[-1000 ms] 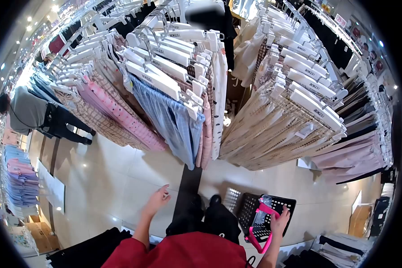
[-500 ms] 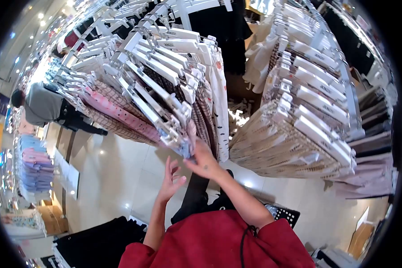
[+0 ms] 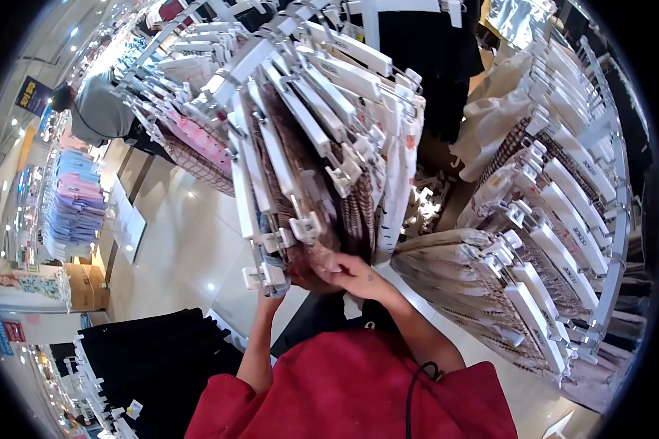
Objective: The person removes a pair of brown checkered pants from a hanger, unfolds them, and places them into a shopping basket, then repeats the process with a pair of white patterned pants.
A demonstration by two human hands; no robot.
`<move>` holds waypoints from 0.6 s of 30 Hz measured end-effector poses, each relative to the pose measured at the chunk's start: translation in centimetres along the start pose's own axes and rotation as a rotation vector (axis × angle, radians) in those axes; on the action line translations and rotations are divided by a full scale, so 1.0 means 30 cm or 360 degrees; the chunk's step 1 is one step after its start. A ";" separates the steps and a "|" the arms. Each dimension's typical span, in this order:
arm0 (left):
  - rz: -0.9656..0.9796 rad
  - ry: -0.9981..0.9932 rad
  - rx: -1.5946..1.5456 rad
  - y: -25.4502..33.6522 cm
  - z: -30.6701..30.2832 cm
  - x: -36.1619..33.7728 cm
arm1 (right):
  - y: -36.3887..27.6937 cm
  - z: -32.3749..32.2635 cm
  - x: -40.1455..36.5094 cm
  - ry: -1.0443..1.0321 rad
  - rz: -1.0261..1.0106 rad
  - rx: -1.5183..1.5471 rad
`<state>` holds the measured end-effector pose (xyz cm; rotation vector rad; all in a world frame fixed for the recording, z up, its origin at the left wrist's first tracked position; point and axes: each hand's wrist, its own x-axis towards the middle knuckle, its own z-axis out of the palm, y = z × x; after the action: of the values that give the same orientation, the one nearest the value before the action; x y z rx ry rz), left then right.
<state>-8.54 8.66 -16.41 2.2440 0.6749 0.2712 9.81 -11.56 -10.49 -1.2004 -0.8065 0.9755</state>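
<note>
Just before the chest, the right hand (image 3: 355,274) curls its fingers into a pinch on the near edge of a brown patterned garment (image 3: 316,212). The garment lies straight ahead, its length running up and away under the white clip hangers (image 3: 271,157). The left hand (image 3: 269,294), just beside it, seems tucked behind a clip, so its grip cannot be told.

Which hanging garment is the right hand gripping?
The brown checked one, its hem in the right hand; pink ones hang left, white one right.
</note>
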 end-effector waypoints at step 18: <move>0.0044 0.0513 -0.0839 0.047 -0.318 0.141 | -0.145 -0.110 -0.131 0.1834 -0.0395 0.0223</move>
<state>-8.16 16.03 -8.90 1.7185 0.6463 0.7454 12.08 -16.76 -6.88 -1.2512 0.0479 0.0368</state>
